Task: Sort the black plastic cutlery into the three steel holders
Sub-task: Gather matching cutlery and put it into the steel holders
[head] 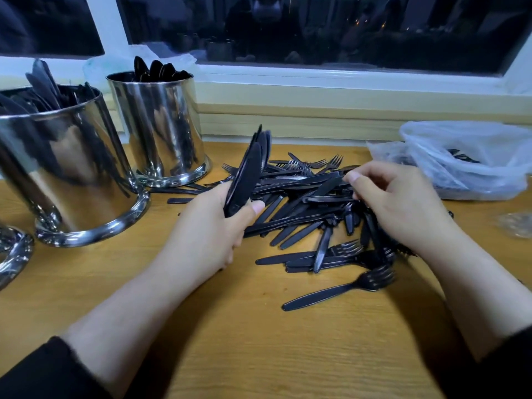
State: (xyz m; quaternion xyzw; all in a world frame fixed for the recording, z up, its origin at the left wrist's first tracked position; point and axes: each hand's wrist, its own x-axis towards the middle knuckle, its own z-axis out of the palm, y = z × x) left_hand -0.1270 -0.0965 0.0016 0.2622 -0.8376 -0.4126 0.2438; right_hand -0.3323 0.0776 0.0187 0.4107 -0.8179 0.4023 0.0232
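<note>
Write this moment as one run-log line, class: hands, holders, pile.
left hand: holds knife bundle | right hand: picking in pile | near holder: knives | far holder: spoons

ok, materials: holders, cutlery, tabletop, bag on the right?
Holders: polished steel by the look, mirror finish showing warped reflections.
Cutlery: black plastic, semi-gloss, with moulded ridges along the handles.
Tabletop: wood-grain surface, satin; solid wood or laminate, cannot tell.
Bag: thin translucent plastic film, crinkled, dark cutlery showing through.
</note>
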